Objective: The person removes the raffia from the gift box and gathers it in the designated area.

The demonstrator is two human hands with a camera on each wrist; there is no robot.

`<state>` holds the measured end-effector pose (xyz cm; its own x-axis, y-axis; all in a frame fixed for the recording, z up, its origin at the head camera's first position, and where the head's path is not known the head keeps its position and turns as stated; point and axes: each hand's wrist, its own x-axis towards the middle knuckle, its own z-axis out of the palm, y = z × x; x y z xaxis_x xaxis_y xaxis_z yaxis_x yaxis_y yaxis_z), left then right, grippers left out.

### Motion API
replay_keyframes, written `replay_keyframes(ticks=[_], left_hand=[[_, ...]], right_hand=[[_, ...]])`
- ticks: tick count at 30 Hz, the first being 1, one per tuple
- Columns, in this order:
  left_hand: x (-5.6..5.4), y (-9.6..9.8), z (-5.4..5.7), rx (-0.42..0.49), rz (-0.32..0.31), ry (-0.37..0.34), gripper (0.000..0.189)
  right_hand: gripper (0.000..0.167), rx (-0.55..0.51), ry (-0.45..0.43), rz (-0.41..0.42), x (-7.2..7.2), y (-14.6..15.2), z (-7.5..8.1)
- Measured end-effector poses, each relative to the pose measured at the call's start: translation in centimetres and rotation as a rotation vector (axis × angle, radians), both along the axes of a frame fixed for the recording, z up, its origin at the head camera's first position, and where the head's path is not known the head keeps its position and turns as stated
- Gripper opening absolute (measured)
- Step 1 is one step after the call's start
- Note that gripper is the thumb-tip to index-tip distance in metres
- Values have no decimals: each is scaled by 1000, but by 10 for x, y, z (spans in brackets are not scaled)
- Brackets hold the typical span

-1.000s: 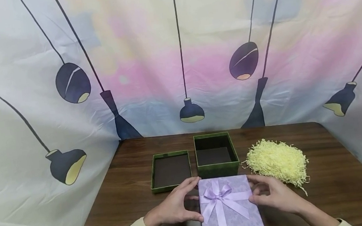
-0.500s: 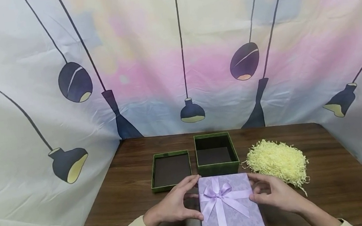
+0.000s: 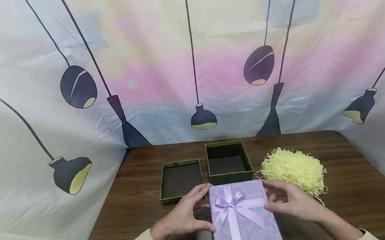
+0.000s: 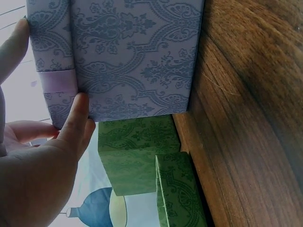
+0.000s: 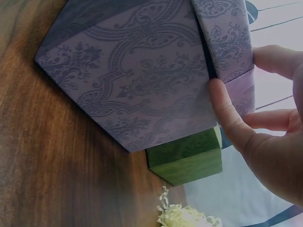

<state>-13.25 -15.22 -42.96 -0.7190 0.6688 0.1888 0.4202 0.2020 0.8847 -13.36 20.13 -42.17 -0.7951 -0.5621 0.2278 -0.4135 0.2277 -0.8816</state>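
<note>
A purple patterned gift box (image 4: pixel 137 61) stands near the table's front, with a ribbon and bow on its lid (image 3: pixel 249 238). My left hand (image 3: pixel 186 215) holds the lid's left side, thumb near and fingers toward the far corner. From the right, my right hand (image 3: pixel 296 202) grips the lid's other side. The right wrist view shows a dark narrow gap between the lid (image 5: pixel 225 33) and the box body (image 5: pixel 142 75), beside a fingertip. Behind it are an open green box (image 3: pixel 231 177) and a shallow green lid (image 3: pixel 181 181), inside upward.
A heap of pale yellow shredded paper (image 3: pixel 293 170) lies right of the green box. The brown wooden table (image 3: pixel 127 203) ends at a cloth backdrop (image 3: pixel 157 42) printed with hanging lamps.
The purple lid's far edge has risen a little in the head view, and both hands have shifted slightly up with it. The green box, green lid and shredded paper stay in place.
</note>
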Motion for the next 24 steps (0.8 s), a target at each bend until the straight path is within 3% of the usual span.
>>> replay_keyframes(ticks=[12, 24], left_hand=[[3, -1, 4, 19, 0, 24, 104], [3, -7, 15, 29, 14, 129, 104]], right_hand=[[63, -5, -6, -5, 3, -1, 7], [64, 0, 26, -28, -1, -7, 16]])
